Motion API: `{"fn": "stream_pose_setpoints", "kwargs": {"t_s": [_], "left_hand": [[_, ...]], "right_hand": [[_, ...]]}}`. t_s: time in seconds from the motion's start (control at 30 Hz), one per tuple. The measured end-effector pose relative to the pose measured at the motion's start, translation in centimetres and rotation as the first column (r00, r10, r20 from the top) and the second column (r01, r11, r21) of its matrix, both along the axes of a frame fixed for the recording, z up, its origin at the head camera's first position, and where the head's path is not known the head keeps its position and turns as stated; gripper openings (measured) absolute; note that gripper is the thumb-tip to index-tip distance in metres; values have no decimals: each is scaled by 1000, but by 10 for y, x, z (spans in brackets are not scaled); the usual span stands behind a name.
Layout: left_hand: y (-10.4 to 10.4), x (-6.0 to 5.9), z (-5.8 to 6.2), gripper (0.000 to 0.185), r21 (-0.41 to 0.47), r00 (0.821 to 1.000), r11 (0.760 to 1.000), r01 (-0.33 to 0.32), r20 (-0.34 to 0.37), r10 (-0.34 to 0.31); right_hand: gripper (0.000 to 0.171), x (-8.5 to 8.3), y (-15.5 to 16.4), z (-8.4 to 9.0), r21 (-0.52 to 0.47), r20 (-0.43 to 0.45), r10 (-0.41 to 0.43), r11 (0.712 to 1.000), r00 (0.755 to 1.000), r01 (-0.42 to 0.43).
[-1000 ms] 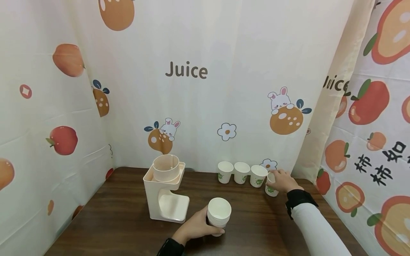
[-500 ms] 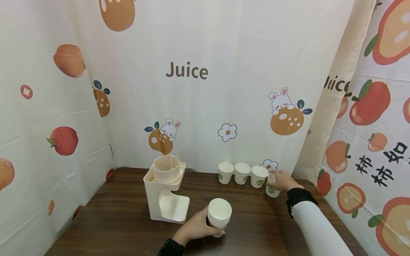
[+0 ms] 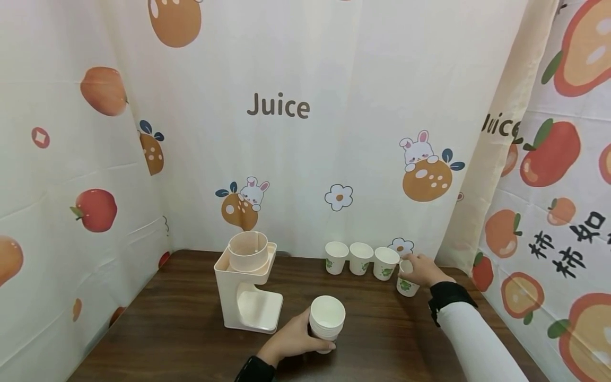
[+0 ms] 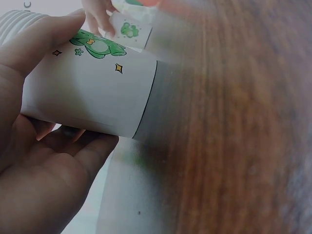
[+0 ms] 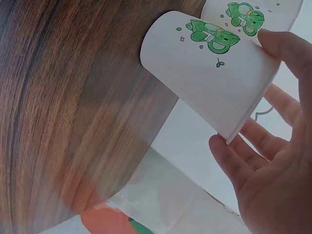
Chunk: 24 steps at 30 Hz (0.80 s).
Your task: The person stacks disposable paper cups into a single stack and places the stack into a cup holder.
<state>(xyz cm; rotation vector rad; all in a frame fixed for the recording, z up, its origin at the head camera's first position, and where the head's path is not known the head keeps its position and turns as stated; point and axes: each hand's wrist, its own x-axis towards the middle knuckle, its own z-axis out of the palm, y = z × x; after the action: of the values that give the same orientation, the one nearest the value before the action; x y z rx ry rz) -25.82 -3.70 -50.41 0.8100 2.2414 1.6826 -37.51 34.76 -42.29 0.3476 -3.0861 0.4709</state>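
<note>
My left hand [image 3: 291, 339] grips a stack of white paper cups [image 3: 326, 322] standing on the dark wooden table [image 3: 181, 329], just right of a cream cup dispenser [image 3: 246, 289]. In the left wrist view the stack of paper cups [image 4: 92, 92] shows a green frog print, with my left hand [image 4: 44, 161] wrapped round it. My right hand [image 3: 420, 269] holds a single paper cup [image 3: 406, 285] at the right end of a row of three cups [image 3: 360, 258] by the back curtain. The right wrist view shows this single cup [image 5: 209, 68] resting on the table, my right hand [image 5: 268, 161] loosely round its rim.
Fruit-printed curtains [image 3: 286, 122] close in the table at the back, left and right. The dispenser stands left of centre. Bare wood [image 3: 377, 329] lies between my two hands and along the front left.
The right hand and its cup have shifted very slightly toward me and lower. The left hand with the stack has stayed put.
</note>
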Motion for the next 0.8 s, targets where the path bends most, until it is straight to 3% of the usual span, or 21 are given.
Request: {"fn": "stream_pose_setpoints", "kwargs": {"t_s": [0.33, 0.8], "left_hand": [[1, 0, 1, 78, 9, 1000, 1000, -6, 2, 6], [0, 0, 1, 82, -15, 1000, 1000, -21, 18, 21]], "right_hand": [[54, 11, -2, 5, 9, -36, 80, 997, 996, -80], [42, 20, -5, 3, 19, -14, 91, 996, 996, -90]]}}
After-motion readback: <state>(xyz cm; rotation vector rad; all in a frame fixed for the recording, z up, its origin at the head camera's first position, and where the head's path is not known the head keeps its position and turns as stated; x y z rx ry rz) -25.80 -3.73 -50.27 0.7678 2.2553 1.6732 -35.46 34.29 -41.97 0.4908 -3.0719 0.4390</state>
